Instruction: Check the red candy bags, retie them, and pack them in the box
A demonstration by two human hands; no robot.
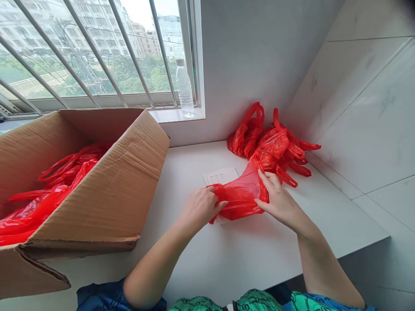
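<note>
A thin, shiny, see-through red plastic bag (240, 196) is stretched and wrinkly, with the left hand (202, 204) closed on one end and the right hand (275, 196) touching the other, its thumb and fingers apart. It is over a flat white table (201, 263), with a brown cardboard box (113, 194) at nine o'clock, crumpled red plastic bags (272, 144) at one and a metal-barred window (100, 56) at ten. Its long way runs from eight toward two.
</note>
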